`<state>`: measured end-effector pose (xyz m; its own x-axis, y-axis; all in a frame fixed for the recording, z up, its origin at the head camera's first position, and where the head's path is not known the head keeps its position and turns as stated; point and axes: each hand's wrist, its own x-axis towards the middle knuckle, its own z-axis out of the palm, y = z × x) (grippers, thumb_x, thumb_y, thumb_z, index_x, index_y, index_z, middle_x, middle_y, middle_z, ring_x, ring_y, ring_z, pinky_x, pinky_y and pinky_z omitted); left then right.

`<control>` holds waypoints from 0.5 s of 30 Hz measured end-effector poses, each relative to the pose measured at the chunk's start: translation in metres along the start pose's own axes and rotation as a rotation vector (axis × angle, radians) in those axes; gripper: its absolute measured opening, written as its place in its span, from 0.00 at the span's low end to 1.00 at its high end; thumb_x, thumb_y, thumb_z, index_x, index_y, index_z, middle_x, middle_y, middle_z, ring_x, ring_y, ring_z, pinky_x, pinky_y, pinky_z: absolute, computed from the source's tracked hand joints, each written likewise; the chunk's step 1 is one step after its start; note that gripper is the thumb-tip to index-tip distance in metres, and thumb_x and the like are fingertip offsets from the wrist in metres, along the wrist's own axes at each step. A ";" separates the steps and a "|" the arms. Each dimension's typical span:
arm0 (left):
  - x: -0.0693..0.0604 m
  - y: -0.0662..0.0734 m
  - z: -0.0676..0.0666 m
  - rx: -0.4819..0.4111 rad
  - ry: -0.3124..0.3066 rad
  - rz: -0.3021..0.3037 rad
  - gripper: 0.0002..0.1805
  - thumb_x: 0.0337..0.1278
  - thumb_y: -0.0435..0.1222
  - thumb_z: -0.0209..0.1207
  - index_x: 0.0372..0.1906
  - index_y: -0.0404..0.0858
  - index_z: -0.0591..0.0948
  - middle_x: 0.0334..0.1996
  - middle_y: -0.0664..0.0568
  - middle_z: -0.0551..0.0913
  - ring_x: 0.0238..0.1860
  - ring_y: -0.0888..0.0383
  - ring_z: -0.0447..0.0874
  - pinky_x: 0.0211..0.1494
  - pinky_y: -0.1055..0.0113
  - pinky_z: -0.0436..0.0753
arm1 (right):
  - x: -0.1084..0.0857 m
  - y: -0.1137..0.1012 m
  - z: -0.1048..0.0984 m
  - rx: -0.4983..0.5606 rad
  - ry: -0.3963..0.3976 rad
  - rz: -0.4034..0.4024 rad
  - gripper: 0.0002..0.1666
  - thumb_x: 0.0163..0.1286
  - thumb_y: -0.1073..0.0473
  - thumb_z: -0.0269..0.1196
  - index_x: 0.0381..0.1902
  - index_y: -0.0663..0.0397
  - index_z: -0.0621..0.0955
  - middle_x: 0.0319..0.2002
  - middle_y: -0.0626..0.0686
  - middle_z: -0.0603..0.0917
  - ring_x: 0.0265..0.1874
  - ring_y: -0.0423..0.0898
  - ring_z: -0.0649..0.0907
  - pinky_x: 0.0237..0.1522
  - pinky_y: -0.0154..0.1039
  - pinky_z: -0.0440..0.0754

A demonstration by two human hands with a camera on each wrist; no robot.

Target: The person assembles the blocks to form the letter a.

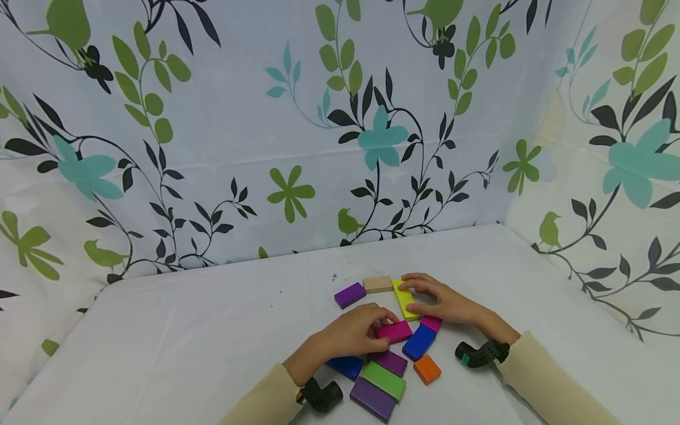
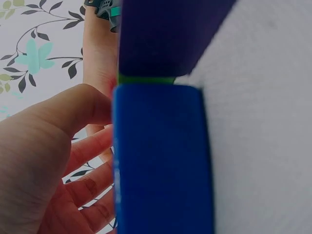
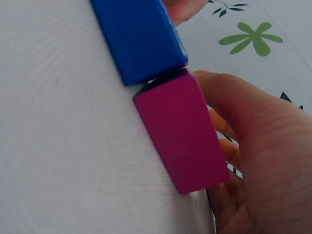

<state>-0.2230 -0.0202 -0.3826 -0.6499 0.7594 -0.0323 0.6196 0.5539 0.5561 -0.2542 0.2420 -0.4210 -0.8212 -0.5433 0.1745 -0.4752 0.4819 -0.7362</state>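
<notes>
My left hand [image 1: 347,330] grips a pink block [image 1: 394,332] between thumb and curled fingers, among the other blocks. To its right, my right hand [image 1: 445,301] holds a yellow block [image 1: 404,300], with the fingers at its far end and the thumb near its close end. A smaller pink block [image 1: 431,323] and a blue block [image 1: 419,342] lie end to end just below the right hand. In the left wrist view, another blue block [image 2: 161,156] hides part of the left fingers. The right wrist view shows the small pink block [image 3: 183,134] beside the right thumb.
A tan block [image 1: 378,284] and a purple block [image 1: 349,295] lie at the far side. Nearer are a green block [image 1: 385,380], a large purple block [image 1: 373,399], a dark purple block [image 1: 390,362] and an orange block [image 1: 427,369]. Patterned cloth [image 1: 297,136] hangs behind the white table [image 1: 212,342].
</notes>
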 end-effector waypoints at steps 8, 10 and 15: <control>0.001 -0.001 0.001 0.025 -0.005 0.011 0.21 0.58 0.38 0.63 0.58 0.45 0.78 0.44 0.58 0.78 0.38 0.69 0.72 0.44 0.77 0.75 | -0.001 0.000 0.000 -0.004 0.003 0.009 0.25 0.69 0.54 0.63 0.62 0.50 0.76 0.70 0.60 0.63 0.67 0.65 0.65 0.63 0.67 0.63; 0.001 -0.001 0.001 0.039 -0.003 0.015 0.21 0.59 0.38 0.62 0.58 0.45 0.78 0.44 0.57 0.78 0.39 0.69 0.72 0.44 0.77 0.75 | -0.001 0.000 0.000 -0.003 0.002 0.005 0.25 0.69 0.54 0.63 0.62 0.50 0.76 0.70 0.60 0.63 0.67 0.65 0.66 0.63 0.66 0.63; 0.000 -0.001 0.001 0.054 0.003 0.023 0.21 0.60 0.37 0.61 0.58 0.45 0.78 0.44 0.57 0.77 0.40 0.68 0.72 0.45 0.77 0.75 | -0.001 0.000 0.000 0.001 -0.001 0.000 0.25 0.69 0.55 0.63 0.62 0.51 0.76 0.70 0.61 0.63 0.67 0.65 0.66 0.63 0.65 0.64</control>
<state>-0.2231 -0.0200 -0.3841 -0.6363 0.7713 -0.0176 0.6575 0.5541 0.5106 -0.2531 0.2429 -0.4207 -0.8210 -0.5438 0.1740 -0.4749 0.4813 -0.7367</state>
